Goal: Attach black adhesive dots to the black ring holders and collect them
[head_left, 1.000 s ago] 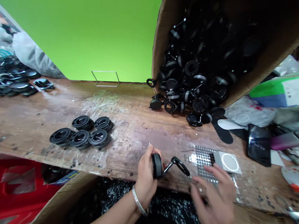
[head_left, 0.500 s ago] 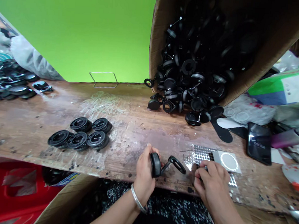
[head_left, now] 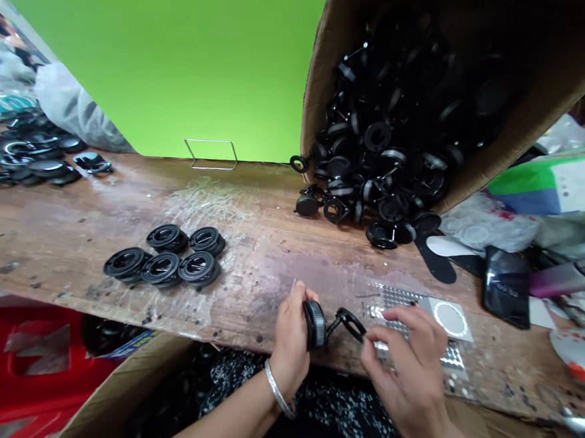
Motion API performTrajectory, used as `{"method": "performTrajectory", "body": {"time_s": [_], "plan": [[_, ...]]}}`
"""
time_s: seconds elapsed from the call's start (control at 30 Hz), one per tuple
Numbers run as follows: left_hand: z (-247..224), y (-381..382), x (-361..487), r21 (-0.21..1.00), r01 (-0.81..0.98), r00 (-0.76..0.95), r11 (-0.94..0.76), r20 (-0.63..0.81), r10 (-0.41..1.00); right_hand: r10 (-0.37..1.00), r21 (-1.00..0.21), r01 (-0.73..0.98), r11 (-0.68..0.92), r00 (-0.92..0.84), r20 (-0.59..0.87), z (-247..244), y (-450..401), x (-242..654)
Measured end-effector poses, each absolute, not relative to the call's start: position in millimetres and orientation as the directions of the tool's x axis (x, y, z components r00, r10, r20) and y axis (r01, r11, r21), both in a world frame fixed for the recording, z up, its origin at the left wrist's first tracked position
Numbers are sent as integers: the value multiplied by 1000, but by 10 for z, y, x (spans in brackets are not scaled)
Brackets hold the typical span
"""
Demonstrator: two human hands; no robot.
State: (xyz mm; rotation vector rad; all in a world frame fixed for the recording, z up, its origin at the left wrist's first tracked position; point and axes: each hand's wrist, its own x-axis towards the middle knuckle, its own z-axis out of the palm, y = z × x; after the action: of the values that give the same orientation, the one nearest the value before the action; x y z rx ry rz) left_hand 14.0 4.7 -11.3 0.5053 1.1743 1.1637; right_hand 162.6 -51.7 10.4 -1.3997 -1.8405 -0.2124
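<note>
While the left hand (head_left: 292, 332) grips the round base of a black holder (head_left: 318, 326), its thumb and fingers clamped around the left side, the holder's hinged ring (head_left: 351, 323) juts out toward the right hand (head_left: 410, 364). That hand's thumb and forefinger are bent, with their tips right by the ring's outer edge and the other fingers loosely curled; I cannot tell whether they pinch the ring or some small piece, or merely meet its edge. The holder is held above the near edge of the bench (head_left: 264, 264), in front of the left part of the cardboard box (head_left: 319, 67). In front of the box's right part lie a shiny dotted sheet (head_left: 400, 296), partly under the right hand in this view, and a pale card (head_left: 450, 319) with a white circle.

Half a second ago the right hand was over that sheet, fingers bunched together; now it has come across to the ring. The left hand keeps the same grip. Left of the box, nearer the person, five folded black holders (head_left: 199, 267) sit in the same cluster as before. Similar pieces (head_left: 341, 169) spill from the box's mouth.
</note>
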Motion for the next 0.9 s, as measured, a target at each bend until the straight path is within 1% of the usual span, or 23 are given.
{"method": "performTrajectory", "body": {"time_s": [0.1, 0.27, 0.37, 0.47, 0.53, 0.57, 0.6, 0.63, 0.7, 0.77, 0.8, 0.83, 0.9], "plan": [[-83, 28, 149, 831, -422, -61, 364, -427, 902, 722, -269, 879, 393, -114, 683, 141, -399, 1467], [-17, -6, 134, 828, -431, -89, 360, -436, 896, 776, -243, 881, 405, -191, 601, 126, -322, 1438], [-32, -4, 119, 782, -492, -82, 383, -480, 873, 804, -239, 873, 425, -242, 543, 123, -373, 1465], [-66, 32, 105, 711, -592, -56, 380, -506, 861, 803, -179, 872, 456, -317, 504, 42, -484, 1464], [-75, 65, 94, 696, -614, -51, 372, -506, 861, 818, -139, 890, 435, -325, 475, -42, -568, 1453], [-73, 78, 88, 697, -615, -53, 369, -503, 863, 832, -144, 900, 412, -306, 463, -76, -604, 1453], [-69, 86, 83, 696, -618, -51, 367, -501, 864, 848, -178, 902, 393, -280, 451, -98, -631, 1459], [-63, 90, 79, 689, -622, -35, 373, -501, 865, 866, -249, 891, 380, -249, 433, -102, -647, 1475], [-50, 80, 76, 658, -634, 40, 407, -497, 867, 918, -485, 810, 331, -157, 364, -57, -639, 1529], [-34, 58, 76, 622, -638, 147, 454, -481, 864, 969, -755, 624, 202, -16, 246, 34, -579, 1588], [-23, 46, 74, 611, -638, 189, 469, -466, 864, 986, -856, 502, 121, 39, 162, 84, -538, 1607], [-8, 37, 68, 605, -640, 215, 474, -452, 866, 995, -921, 387, 41, 64, 71, 131, -494, 1612], [38, 25, 37, 598, -639, 248, 484, -435, 865, 995, -968, 231, -94, 0, -97, 200, -423, 1579]]}}
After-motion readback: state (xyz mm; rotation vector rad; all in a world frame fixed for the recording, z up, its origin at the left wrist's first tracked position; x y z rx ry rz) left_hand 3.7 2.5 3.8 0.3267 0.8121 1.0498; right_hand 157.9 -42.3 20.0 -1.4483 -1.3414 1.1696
